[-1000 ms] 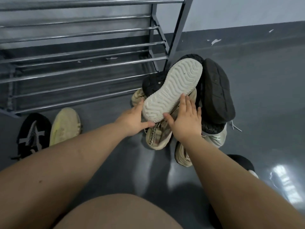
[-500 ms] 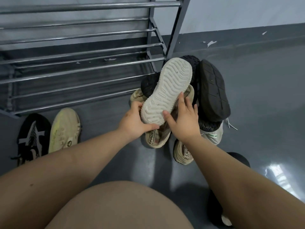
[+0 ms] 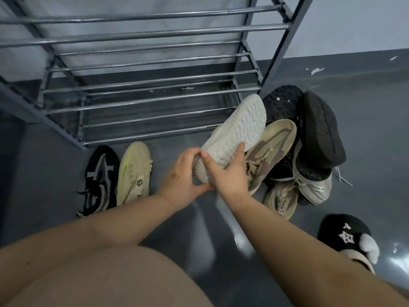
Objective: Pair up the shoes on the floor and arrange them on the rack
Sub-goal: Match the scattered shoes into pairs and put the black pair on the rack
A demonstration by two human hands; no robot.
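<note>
A cream sneaker with a wavy ribbed white sole (image 3: 236,131) is held sole-up, above the floor, in front of the grey metal-bar shoe rack (image 3: 141,63), whose visible shelves carry no shoes. The left hand (image 3: 181,176) clasps its heel end from the left, and the right hand (image 3: 228,171) grips the same end, fingers (image 3: 240,149) spread across the sole. Just beside it to the right lies a heap: a beige mesh sneaker (image 3: 270,149), a black shoe lying sole-up (image 3: 321,129), a second black treaded sole (image 3: 281,103) and a tan shoe lettered on its tongue (image 3: 281,202). On the floor (image 3: 365,89) left of the hands, a pale yellow knit sneaker (image 3: 135,171) sits beside a black-and-white patterned sneaker (image 3: 100,180). A black slipper with white stars (image 3: 345,233) lies lower right.
</note>
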